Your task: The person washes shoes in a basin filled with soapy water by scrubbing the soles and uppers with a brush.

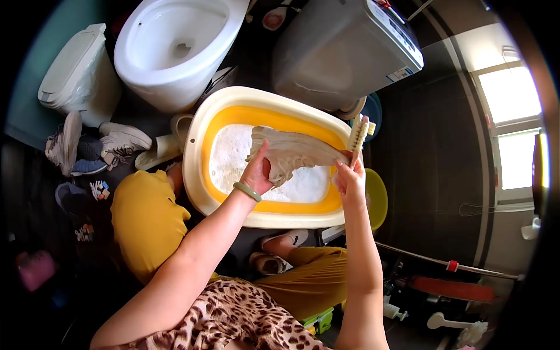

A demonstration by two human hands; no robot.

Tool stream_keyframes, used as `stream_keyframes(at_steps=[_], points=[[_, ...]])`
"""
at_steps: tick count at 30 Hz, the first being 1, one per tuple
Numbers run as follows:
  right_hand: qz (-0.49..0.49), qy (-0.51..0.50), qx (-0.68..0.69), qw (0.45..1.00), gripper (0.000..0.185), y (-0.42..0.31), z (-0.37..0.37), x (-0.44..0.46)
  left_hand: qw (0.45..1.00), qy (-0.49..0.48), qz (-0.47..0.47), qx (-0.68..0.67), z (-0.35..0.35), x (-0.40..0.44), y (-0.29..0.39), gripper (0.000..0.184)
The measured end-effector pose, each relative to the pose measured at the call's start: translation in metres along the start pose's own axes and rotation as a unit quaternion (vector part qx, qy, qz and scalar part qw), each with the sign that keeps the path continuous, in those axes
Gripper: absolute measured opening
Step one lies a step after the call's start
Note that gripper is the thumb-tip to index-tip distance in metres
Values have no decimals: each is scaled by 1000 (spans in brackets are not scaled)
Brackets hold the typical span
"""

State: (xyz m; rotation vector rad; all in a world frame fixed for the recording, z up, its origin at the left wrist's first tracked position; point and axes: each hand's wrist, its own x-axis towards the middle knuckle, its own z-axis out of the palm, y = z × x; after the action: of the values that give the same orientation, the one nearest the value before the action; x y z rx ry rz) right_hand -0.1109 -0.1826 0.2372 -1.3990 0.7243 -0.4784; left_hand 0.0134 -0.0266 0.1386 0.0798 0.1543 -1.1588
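Note:
A wet, pale beige shoe (300, 150) is held on its side above a cream and yellow basin (224, 99). My left hand (259, 172), with a green bangle at the wrist, grips the shoe near its opening and laces. In my right hand (350, 179) is a scrub brush (357, 139) with pale bristles, pointing up. The fingers of that hand also meet the shoe's end; their exact grip is partly hidden. White suds (230, 146) cover the water below the shoe.
A toilet (175, 41) and a grey appliance (344, 52) stand beyond the basin. Several shoes (87, 143) lie left, below a white bin (76, 67). A green basin (376, 198) sits at the right, and a metal pole (466, 269) runs along the lower right.

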Motion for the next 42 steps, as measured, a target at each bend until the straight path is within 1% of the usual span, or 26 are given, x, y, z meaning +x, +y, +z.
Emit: stream_keyframes(at_steps=[1,3,4,7,10,11,12,13,15,18,19,21,22,23,25,27,28,29,31,33,34,35,37,38,41,42], points=[[2,-3,-1,1000,23,4,-5,2,1000,2,2,-1,0,1,0,72],[50,-7,12,999,20,17,-21,9,988,-34,-29,146,1,7,-1,59],[51,-5,15,999,20,24,-26,10,986,-4,-59,153,-2,10,-1,55],[73,50,-83,993,29,34,-29,11,976,8,-88,201,-7,16,-6,44],[11,93,-200,975,49,38,-24,12,953,71,-19,294,-21,16,-22,35],[-29,93,-279,955,48,40,-22,8,930,99,23,354,-26,18,-26,33],[-5,74,-305,950,46,34,-12,1,893,101,27,438,-36,20,-25,33],[19,54,-329,943,43,34,-4,-5,891,102,22,442,-37,20,-26,33],[-98,-7,-345,934,41,64,14,-12,850,110,54,513,-40,19,-29,36],[-102,-87,-408,903,40,56,59,-37,869,144,56,470,-37,17,-41,43],[-97,-78,-419,899,40,57,58,-38,860,150,62,483,-37,17,-41,41],[85,-42,-359,929,39,55,40,-28,846,142,63,509,-41,11,-37,37],[-18,4,-439,899,39,59,31,-19,838,143,65,522,-43,9,-37,35],[41,28,-373,927,39,61,21,-16,847,138,65,509,-49,11,-38,34],[71,67,-349,932,38,84,10,-5,864,128,65,483,-55,15,-39,32],[11,33,-315,949,38,96,20,-12,833,122,77,533,-54,12,-37,33],[-155,-6,-337,929,39,107,31,-18,828,103,150,531,-47,14,-41,36],[-60,-52,-407,910,39,74,56,-34,880,176,109,428,-45,18,-45,40],[-51,-62,-438,895,39,68,55,-33,852,185,113,477,-39,14,-38,40],[-53,23,-368,928,39,94,21,-7,775,99,66,621,-70,12,-30,38],[137,57,-355,923,39,55,25,-5,838,107,84,529,-70,19,-33,35],[77,60,-338,936,38,83,9,2,876,134,56,459,-72,18,-39,35],[-27,35,-354,934,38,84,29,-12,820,132,95,549,-70,19,-37,35],[-49,-12,-400,915,38,86,39,-19,833,146,114,521,-64,22,-38,35],[-49,-41,-435,898,38,70,51,-25,843,147,136,500,-40,17,-29,38],[-18,1,-399,917,38,79,38,-13,849,135,106,500,-52,16,-30,39]])
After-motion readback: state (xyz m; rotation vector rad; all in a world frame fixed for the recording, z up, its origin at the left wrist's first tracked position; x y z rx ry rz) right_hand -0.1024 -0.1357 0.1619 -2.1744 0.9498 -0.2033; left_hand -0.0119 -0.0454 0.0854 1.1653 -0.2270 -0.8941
